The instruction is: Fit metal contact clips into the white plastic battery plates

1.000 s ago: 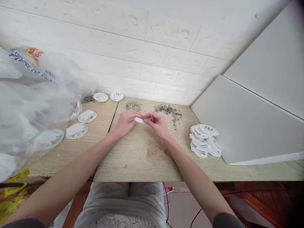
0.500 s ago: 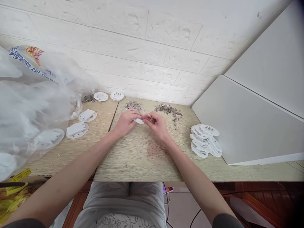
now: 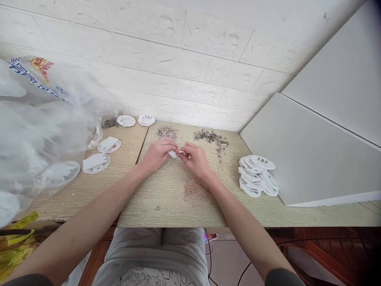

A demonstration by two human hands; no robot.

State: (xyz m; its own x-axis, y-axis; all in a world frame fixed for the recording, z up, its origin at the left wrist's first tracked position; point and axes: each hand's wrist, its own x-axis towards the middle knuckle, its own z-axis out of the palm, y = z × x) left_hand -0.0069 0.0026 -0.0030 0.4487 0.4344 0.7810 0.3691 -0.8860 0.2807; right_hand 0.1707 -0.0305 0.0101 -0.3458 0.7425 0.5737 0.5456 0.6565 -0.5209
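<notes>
My left hand [image 3: 157, 155] is closed on a white round plastic plate [image 3: 172, 153], its fingers covering most of it. Right beside it, my right hand [image 3: 193, 158] pinches a short pale stick-like thing [image 3: 181, 151], the tip of which meets the plate's edge. Whether a small metal piece is also between the fingertips cannot be made out. Just behind my hands lie a heap of small metal pieces [image 3: 167, 132] and a second, darker heap of metal clips [image 3: 210, 136].
Stacked white plates [image 3: 257, 176] stand on the right by a grey panel [image 3: 312, 155]. More white plates [image 3: 97, 163] lie left, next to a big clear plastic bag [image 3: 53, 119]. A white brick-pattern wall [image 3: 190, 75] closes off the back. One tiny metal piece [image 3: 158, 208] lies near the front.
The plate has tilted in my left hand and shows a narrower face. My right fingers have shifted slightly down, and the pale stick-like thing now points left at the plate's edge.
</notes>
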